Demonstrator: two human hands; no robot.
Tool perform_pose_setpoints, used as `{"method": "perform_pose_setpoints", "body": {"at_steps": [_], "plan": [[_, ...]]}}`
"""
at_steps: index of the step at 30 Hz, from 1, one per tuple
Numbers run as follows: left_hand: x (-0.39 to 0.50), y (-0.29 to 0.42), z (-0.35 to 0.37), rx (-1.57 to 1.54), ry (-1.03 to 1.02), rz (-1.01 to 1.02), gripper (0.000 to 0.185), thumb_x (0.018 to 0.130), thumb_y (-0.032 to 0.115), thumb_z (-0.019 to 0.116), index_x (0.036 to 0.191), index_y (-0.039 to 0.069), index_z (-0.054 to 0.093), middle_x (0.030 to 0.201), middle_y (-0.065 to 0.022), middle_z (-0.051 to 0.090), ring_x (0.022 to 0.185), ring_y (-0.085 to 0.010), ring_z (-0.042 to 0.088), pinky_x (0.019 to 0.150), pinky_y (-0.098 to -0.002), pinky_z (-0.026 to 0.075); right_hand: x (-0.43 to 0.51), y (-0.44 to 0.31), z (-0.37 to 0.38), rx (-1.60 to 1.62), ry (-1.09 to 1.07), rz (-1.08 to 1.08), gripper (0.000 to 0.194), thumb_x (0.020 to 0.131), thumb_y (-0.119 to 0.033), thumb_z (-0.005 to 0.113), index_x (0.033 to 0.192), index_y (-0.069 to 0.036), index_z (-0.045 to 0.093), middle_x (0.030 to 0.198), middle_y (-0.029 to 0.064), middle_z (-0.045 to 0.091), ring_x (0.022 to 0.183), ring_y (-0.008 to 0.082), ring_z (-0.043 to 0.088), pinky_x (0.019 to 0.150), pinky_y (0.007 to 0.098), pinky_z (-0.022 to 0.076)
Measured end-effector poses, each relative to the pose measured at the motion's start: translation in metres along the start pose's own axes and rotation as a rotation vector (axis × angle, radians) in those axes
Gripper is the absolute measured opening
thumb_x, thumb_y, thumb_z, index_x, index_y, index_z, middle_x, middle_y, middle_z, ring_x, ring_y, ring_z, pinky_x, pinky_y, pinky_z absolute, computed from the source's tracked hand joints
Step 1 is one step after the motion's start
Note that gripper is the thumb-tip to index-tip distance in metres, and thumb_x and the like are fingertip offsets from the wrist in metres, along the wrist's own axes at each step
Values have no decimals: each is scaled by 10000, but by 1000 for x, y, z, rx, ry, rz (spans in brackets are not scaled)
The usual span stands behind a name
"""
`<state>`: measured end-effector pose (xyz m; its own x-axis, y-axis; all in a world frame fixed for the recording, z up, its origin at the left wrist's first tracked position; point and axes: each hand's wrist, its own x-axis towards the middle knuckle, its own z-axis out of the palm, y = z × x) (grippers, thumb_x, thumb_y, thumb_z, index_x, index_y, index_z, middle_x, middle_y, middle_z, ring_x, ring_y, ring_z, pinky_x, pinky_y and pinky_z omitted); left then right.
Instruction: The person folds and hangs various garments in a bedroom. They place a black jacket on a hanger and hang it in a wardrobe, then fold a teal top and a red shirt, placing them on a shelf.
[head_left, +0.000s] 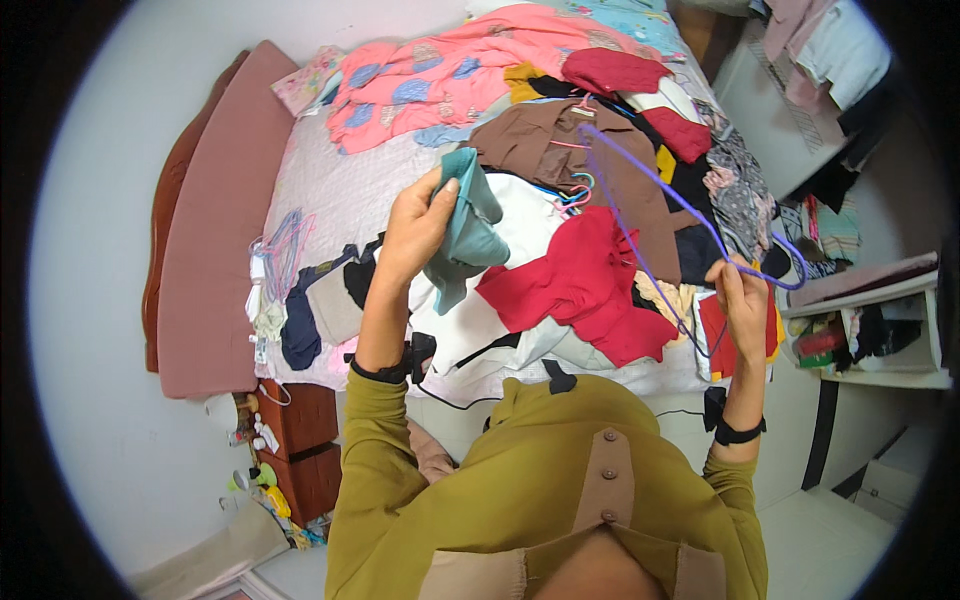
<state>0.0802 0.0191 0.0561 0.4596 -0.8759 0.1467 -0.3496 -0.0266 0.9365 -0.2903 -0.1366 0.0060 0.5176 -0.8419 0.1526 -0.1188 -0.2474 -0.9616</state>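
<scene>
My left hand (420, 221) grips a bunched teal garment (469, 232) by its upper edge, holding it up over the bed (322, 169). In my right hand (739, 300) is a purple clothes hanger (675, 199), pinched near its hook, its triangular frame pointing up and to the left. Below the two hands lie a crumpled red garment (574, 289) and a white garment (517, 199). Behind them a brown jacket (525, 135) is spread out with a pink hanger (585, 105) at its collar. Blue and pink hanger hooks (577, 196) stick out beside it.
A pink patterned quilt (427, 82) lies along the bed's far side. Several wire hangers (285, 247) rest at the left, near dark blue clothing (304, 315). A padded headboard (217, 247) and a brown bedside cabinet (300, 420) flank the left; a white shelf unit (892, 330) stands right.
</scene>
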Motion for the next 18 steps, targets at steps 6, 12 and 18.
{"method": "perform_pose_setpoints", "body": {"at_steps": [6, 12, 18], "plan": [[-3, -7, -2, 663, 172, 219, 352, 834, 0, 513, 1170, 54, 599, 892, -205, 630, 799, -305, 638, 727, -336, 486, -4, -29, 30, -29, -246, -100, 255, 947, -154, 502, 771, 10, 589, 585, -17, 435, 540, 65, 360, 493, 241, 283], [-20, 1, 32, 667, 20, 316, 202, 761, 13, 546, 961, 31, 572, 810, -182, 565, 761, -375, 573, 693, -439, 470, 2, -40, 67, -189, -306, -199, 145, 880, -25, 539, 747, 24, 568, 622, 59, 488, 560, 128, 432, 519, 271, 349], [-34, 18, 60, 896, 24, 554, 152, 684, 123, 622, 783, 38, 545, 807, -140, 467, 780, -309, 533, 639, -420, 445, 11, -43, 96, -109, -323, -387, 200, 912, -68, 514, 752, 26, 592, 625, 14, 498, 554, 69, 424, 496, 245, 316]]}}
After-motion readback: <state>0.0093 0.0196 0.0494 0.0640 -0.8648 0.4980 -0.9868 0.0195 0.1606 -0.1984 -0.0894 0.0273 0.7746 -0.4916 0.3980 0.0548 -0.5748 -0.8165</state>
